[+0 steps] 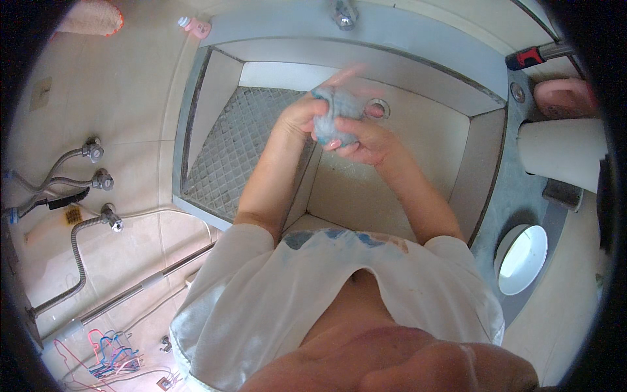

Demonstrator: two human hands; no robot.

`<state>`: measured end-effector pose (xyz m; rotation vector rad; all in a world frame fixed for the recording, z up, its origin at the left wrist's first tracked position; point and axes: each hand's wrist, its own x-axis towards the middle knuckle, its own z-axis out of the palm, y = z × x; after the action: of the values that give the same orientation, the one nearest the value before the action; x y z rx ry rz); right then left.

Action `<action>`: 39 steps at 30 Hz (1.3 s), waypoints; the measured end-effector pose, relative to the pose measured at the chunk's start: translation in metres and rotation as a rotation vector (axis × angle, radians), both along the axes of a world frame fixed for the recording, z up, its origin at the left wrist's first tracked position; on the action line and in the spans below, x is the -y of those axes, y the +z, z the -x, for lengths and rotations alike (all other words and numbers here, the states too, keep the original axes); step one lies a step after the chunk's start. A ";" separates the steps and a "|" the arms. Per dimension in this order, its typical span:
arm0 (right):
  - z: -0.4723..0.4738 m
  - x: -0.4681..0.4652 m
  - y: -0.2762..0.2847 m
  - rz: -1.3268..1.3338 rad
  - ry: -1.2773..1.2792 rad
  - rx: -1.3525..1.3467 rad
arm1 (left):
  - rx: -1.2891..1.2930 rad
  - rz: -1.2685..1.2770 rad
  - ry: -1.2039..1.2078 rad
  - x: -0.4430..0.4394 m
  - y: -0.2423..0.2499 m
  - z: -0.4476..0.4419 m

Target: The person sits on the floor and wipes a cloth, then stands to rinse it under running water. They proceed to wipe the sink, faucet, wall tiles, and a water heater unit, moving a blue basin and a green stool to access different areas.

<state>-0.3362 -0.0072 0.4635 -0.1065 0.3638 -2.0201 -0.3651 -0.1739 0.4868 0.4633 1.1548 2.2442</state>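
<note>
Both hands grip a bunched light-blue cloth (338, 115) with teal edging, over the basin of a wide laundry sink (392, 196). On the cloth's left side is my left hand (302, 113), its thumb pressed into the folds. My right hand (367, 139) clasps the lower right side, fingers curled underneath. Pinkish blurred shapes above the cloth are too smeared to make out. Just right of the cloth is the round drain (377, 109), partly covered by something pink. A ridged washboard surface (240, 142) slopes along the sink's left side.
A metal faucet (345, 14) is at the sink's far rim, near a pink bottle (195, 27) with a white cap. On the right ledge stand a white bowl (522, 259) and a white cylindrical container (558, 149). Valves with hoses (78, 255) line the left wall, above several hangers (115, 355).
</note>
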 end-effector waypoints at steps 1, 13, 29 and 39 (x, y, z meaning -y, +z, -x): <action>-0.003 0.001 0.003 -0.117 -0.072 -0.057 | -0.031 -0.005 -0.107 -0.002 0.000 0.002; 0.012 0.032 -0.057 -1.080 -0.810 -0.952 | -0.339 0.721 0.529 -0.027 -0.025 0.003; -0.031 0.032 -0.054 -0.930 -0.471 -0.756 | -0.118 0.645 0.647 -0.002 -0.034 -0.039; -0.060 0.029 0.010 0.541 0.271 0.154 | -0.141 -0.496 -0.202 -0.004 0.012 -0.044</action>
<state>-0.2765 -0.0357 0.4732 -0.3147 -0.2889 -1.7957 -0.3214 -0.1703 0.4991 0.9023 0.5674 2.3334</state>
